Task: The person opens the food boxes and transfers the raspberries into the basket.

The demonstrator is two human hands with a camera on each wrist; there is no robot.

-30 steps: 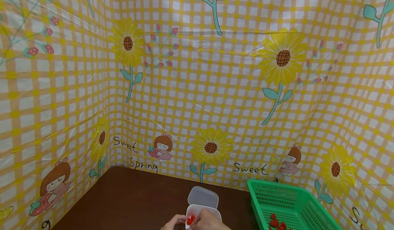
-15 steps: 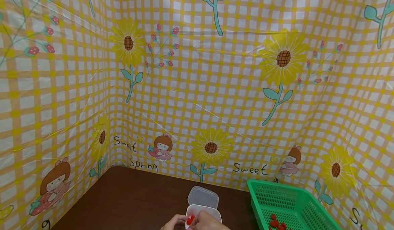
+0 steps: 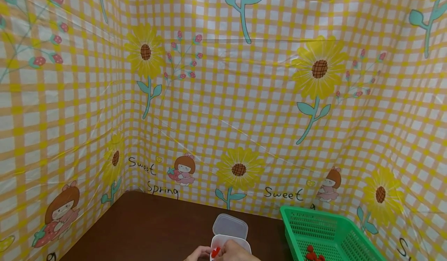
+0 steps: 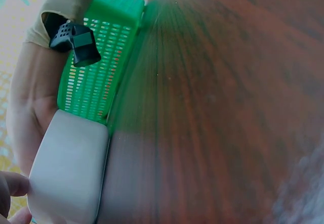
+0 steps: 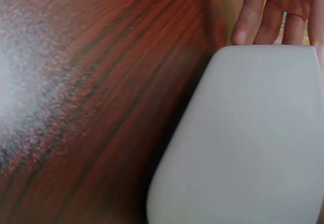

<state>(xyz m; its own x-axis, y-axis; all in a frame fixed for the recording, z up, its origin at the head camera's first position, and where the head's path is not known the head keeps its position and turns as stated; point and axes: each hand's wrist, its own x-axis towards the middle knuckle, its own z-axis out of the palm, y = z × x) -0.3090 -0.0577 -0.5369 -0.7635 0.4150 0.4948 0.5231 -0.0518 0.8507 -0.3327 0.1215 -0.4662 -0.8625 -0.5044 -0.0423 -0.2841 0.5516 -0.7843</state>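
Note:
In the head view, a small white plastic box (image 3: 241, 241) stands at the bottom edge, its translucent lid (image 3: 230, 227) lying just behind it. My left hand (image 3: 198, 254) touches the box's left side. Its fingers (image 5: 268, 21) look fairly straight against the white wall in the right wrist view. My right hand (image 3: 236, 252) reaches into the box with bent fingers. A small red thing (image 3: 216, 252) shows between the two hands, its kind too small to make out. Whether the right fingertips pinch anything is hidden.
A green slotted plastic basket (image 3: 290, 230) stands right of the box, with several small red, berry-like pieces (image 3: 310, 249) in it. A dark brown wooden table (image 3: 157, 230) lies underneath. Checked, flowered cloth (image 3: 223, 98) walls off the back and sides.
The head view has shifted slightly, so everything sits a little lower in it. Both hands stay at the box, and the red thing between them has barely moved.

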